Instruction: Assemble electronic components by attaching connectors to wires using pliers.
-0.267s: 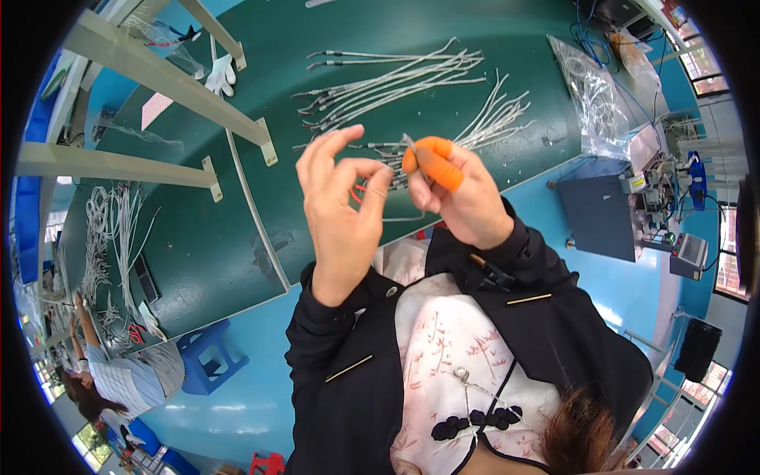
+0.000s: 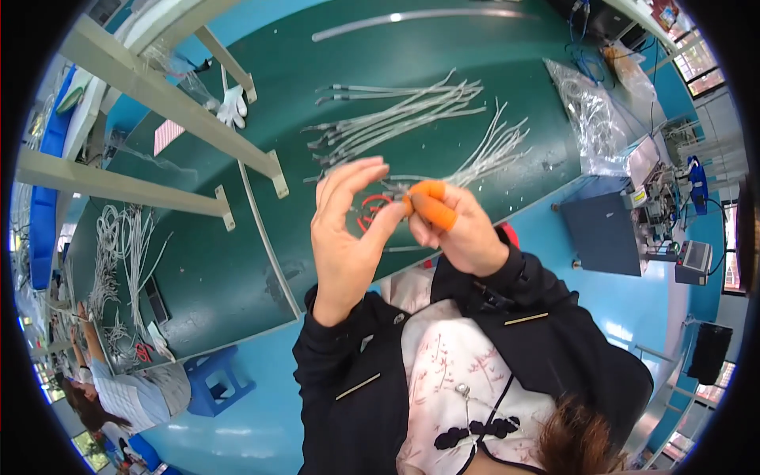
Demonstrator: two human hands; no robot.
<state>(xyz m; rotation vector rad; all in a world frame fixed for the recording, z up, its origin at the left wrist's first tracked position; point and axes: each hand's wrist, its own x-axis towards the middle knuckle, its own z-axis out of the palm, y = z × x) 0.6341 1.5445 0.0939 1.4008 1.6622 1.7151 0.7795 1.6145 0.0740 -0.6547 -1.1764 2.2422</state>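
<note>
My right hand (image 2: 463, 226), with orange finger cots on thumb and forefinger, pinches the end of a thin grey cable (image 2: 405, 248). Part of that cable shows below the fingers. My left hand (image 2: 348, 237) meets it from the left, thumb tip against the cable end and the other fingers raised; the fingertips largely hide the pinched spot. Behind the left hand, the red handles of a hand tool (image 2: 374, 212) lie on the green table (image 2: 261, 119). Beyond my hands are loose rows of grey cables (image 2: 404, 119) with dark ends, and another bunch (image 2: 495, 154) fans out to the right.
A long clear tube (image 2: 419, 15) lies at the far side. Clear plastic bags (image 2: 586, 119) rest at the right table edge. Beige frame legs (image 2: 127, 186) stand on the left, near a white glove (image 2: 232, 107). Another person (image 2: 131, 388) works at the lower left, beside a blue stool (image 2: 218, 384).
My left thumb has moved in from the left to meet my right fingertips. The view has tilted, so the table appears lower and the long clear tube shows more fully.
</note>
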